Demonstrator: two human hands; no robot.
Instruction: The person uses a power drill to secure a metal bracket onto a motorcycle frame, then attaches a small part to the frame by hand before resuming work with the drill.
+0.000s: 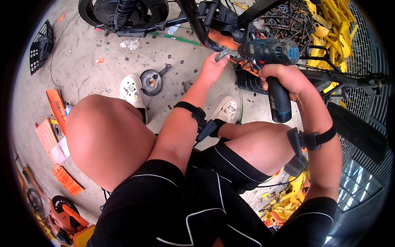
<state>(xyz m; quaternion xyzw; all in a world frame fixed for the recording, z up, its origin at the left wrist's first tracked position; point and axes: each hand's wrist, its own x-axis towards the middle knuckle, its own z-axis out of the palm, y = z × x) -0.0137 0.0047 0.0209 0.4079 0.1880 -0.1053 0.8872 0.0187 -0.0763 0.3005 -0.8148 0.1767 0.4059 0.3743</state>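
My right hand [279, 78] is wrapped round the handle of a dark blue and black cordless drill [267, 50], its body lying level and pointing left. Just left of the drill's front, my left hand [214, 68] closes its fingers on a grey, dirty piece [228, 52] beside the vehicle frame; its exact kind is hard to make out. The black tubular frame [192, 20] of a scooter-like vehicle lies across the far side, with an orange panel [222, 39] under it. The drill's tip is hidden among loose wires and frame parts.
A wheel [123, 14] with a spring shock stands at the far left. A round metal part with an arm [151, 81] lies by my left shoe. Dark metal parts [284, 20] and yellow plastic pieces [335, 33] are heaped far right. Orange panels [56, 109] lie at left.
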